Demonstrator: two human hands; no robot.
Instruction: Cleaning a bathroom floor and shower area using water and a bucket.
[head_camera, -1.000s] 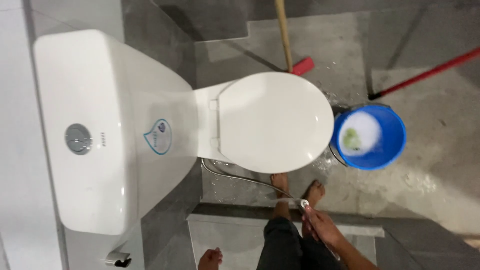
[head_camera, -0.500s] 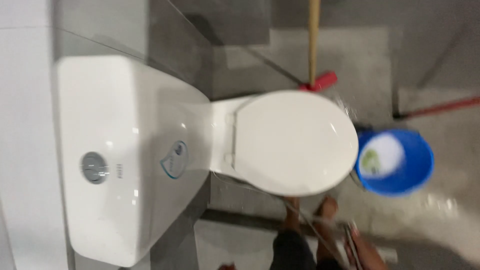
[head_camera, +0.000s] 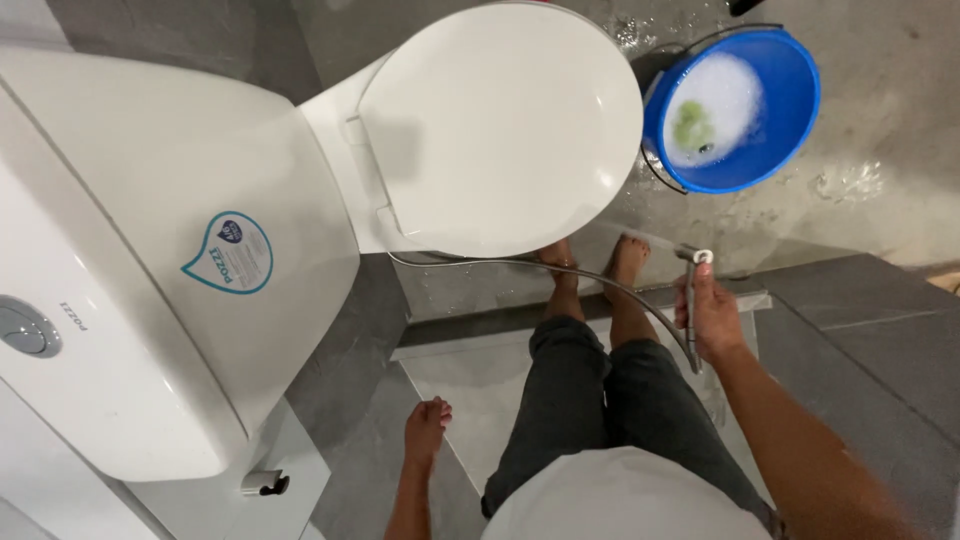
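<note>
right hand (head_camera: 712, 318): closed around the handle of a metal spray nozzle (head_camera: 693, 262), nozzle head sticking out above the fist, pointing toward the far floor
hose (head_camera: 600, 282): thin metal hose, runs from the bottom of the fist, curves across in front of the shins, passes under the toilet bowl's near edge
left hand (head_camera: 425, 432): open, fingers loosely spread, holding nothing, hanging over the grey floor tiles (head_camera: 350, 400) beside the tank's near corner
legs: dark trousers (head_camera: 600, 400), bare feet (head_camera: 590, 265) on the wet floor just at the bowl's front edge
toilet (head_camera: 200, 250): white, seat lid (head_camera: 500, 130) shut, tank to the left with a round flush button (head_camera: 25, 328) and a blue-edged sticker (head_camera: 230, 252) on top
bucket (head_camera: 790, 110): blue, just beside the lid's far right edge, not touching it as far as visible; foamy water and a green thing inside
floor: raised pale step edge (head_camera: 480, 340) crosses under the legs; wet concrete (head_camera: 880, 180) beyond the bucket
open room: bare tiles to the right of the right hand; narrow gap between tank and left hand
wall holder (head_camera: 265, 484): small bracket low at the tank's near side
</note>
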